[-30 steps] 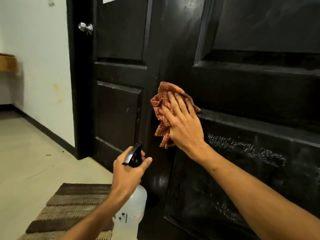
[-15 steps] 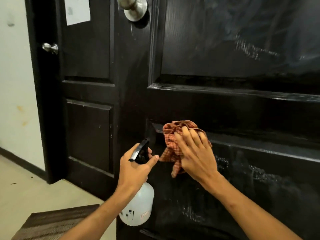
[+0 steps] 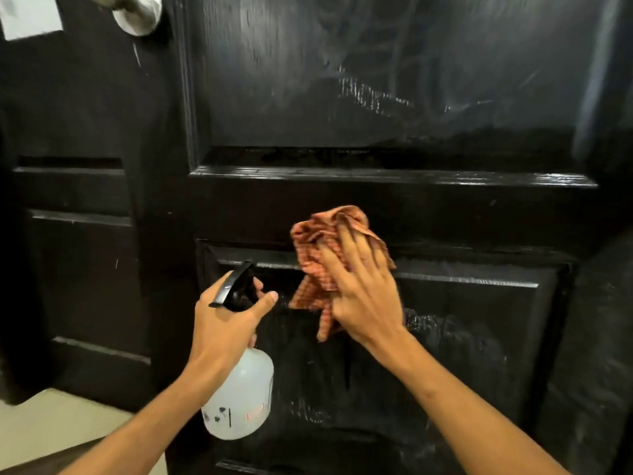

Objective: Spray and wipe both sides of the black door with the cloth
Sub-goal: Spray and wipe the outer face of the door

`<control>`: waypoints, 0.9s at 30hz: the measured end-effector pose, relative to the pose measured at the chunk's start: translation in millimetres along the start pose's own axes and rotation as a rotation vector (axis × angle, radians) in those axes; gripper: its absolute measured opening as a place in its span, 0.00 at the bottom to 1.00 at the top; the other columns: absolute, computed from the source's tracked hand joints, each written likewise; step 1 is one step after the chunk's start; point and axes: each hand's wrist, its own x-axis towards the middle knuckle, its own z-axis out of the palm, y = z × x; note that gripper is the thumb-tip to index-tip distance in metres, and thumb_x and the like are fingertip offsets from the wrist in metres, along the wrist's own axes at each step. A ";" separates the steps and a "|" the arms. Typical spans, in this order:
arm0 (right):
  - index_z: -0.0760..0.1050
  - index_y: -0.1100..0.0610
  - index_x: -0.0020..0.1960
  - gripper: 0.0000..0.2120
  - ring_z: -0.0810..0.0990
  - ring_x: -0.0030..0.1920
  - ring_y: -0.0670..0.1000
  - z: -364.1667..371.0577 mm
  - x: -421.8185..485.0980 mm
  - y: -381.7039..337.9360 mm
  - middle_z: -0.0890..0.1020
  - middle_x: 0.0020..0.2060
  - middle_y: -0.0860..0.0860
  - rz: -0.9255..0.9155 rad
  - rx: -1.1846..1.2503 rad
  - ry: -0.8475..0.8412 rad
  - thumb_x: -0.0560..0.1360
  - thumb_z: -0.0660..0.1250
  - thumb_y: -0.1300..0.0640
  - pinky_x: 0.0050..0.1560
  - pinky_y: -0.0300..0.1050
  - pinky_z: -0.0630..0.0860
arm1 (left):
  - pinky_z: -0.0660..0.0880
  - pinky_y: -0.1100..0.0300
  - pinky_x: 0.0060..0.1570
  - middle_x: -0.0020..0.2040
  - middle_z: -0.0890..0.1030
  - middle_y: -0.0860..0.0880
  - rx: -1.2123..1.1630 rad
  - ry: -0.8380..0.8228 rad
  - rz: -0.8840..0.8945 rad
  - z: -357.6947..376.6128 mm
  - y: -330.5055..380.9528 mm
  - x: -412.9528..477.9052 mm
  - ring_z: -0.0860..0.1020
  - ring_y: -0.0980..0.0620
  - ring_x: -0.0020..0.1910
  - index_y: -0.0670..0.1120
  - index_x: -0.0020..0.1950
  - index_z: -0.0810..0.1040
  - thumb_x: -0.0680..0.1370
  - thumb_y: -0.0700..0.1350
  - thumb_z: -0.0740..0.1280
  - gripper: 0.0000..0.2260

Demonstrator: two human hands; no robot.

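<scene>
The black panelled door (image 3: 394,204) fills most of the view, with wet streaks on its upper panel and spray droplets on the lower one. My right hand (image 3: 363,296) presses a crumpled orange checked cloth (image 3: 318,248) flat against the top edge of the lower panel, fingers spread and straight. To its left, my left hand (image 3: 222,323) grips the neck of a translucent white spray bottle (image 3: 239,399) with a black trigger head (image 3: 236,282), held just in front of the door.
A silver round doorknob (image 3: 137,12) shows at the top left of the door. A second black door (image 3: 78,234) stands behind on the left, with a white paper (image 3: 30,15) stuck on it. Pale floor (image 3: 51,426) and a mat corner (image 3: 68,454) lie at the bottom left.
My right hand and the cloth slid rightwards along the lower panel's top edge. The view turned right and closer to the door. My left hand kept hold of the bottle.
</scene>
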 end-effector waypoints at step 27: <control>0.52 0.48 0.84 0.33 0.41 0.83 0.55 -106.7 -47.4 212.3 0.47 0.83 0.57 0.596 0.035 0.269 0.81 0.56 0.49 0.81 0.59 0.42 | 0.74 0.58 0.25 0.34 0.81 0.51 -0.189 -0.398 0.067 211.8 82.0 -48.9 0.72 0.51 0.23 0.45 0.48 0.81 0.75 0.40 0.78 0.07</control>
